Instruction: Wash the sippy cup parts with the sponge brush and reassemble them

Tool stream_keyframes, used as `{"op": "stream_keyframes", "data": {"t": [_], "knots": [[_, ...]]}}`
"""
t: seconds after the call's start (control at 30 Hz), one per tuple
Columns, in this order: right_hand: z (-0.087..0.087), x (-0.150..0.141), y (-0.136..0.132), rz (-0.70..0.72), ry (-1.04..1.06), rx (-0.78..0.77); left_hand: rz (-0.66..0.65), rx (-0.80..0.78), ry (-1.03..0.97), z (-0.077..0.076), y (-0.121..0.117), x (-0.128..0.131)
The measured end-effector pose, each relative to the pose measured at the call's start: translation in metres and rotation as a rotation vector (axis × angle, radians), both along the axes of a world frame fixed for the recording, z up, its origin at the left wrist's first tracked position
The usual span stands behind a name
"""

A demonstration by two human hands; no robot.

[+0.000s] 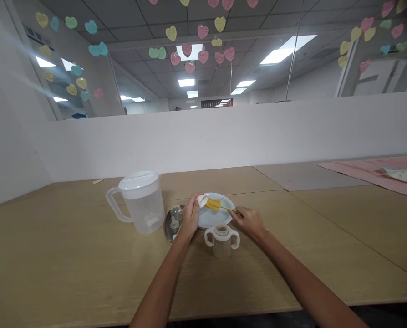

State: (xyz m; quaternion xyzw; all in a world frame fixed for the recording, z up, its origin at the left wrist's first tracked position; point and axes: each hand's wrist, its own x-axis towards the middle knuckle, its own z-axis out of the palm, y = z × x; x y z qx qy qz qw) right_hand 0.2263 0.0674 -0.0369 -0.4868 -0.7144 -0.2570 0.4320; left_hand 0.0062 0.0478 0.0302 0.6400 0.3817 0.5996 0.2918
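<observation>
Here, right grip [250, 222] clasps the yellow brush [213, 204], pointing toward left grip [190, 217], clasping a white cap [202, 200].

The brush [213, 203] has a yellow head and a thin green handle; it's held nearly level over the pale plate [208, 222], the handle sloping slightly down to the right. At its left end sits a small white piece [202, 200], smooth and cup-like, held tilted. The two meet, though from here I can't tell whether the head goes inside.
</observation>
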Motion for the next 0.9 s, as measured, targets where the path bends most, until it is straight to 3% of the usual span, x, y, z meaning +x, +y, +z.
{"op": "stream_keyframes", "data": {"t": [0.33,0.73,0.9], "knots": [[0.002,-0.001,-0.002,-0.011,0.007,-0.050,-0.009,0.158,0.233,-0.003,-0.002,0.001],[0.003,0.001,-0.007,0.109,-0.076,-0.013,0.117,0.234,0.217,-0.005,0.002,0.000],[0.002,0.001,-0.008,0.137,0.012,-0.011,0.072,0.120,0.078,-0.009,0.008,-0.002]]}}
